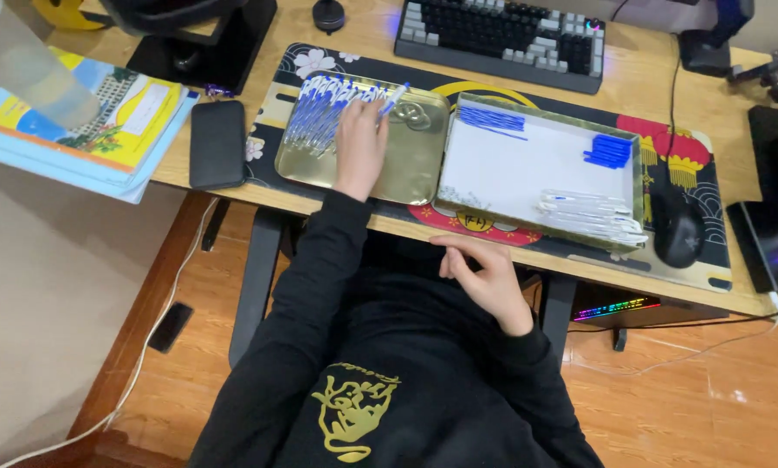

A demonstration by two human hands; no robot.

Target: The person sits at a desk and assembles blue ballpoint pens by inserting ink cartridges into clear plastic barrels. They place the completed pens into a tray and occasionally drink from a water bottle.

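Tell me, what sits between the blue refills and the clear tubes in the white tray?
In the head view, bare white tray floor separates the blue refills from the clear tubes; blue caps lie off to one side.

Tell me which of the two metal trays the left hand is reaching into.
The left hand is in the gold tray with assembled blue pens, not the white-lined tray.

Wooden desk (658, 69) under patterned mat (363, 65)

Blue-capped pen (395, 98) held slanted at the left grip's fingertips, cap up and away | heap of matching assembled pens (324, 113) just left of that grip, fanned side by side | both over a gold metal tray (415, 169) on the tabletop.
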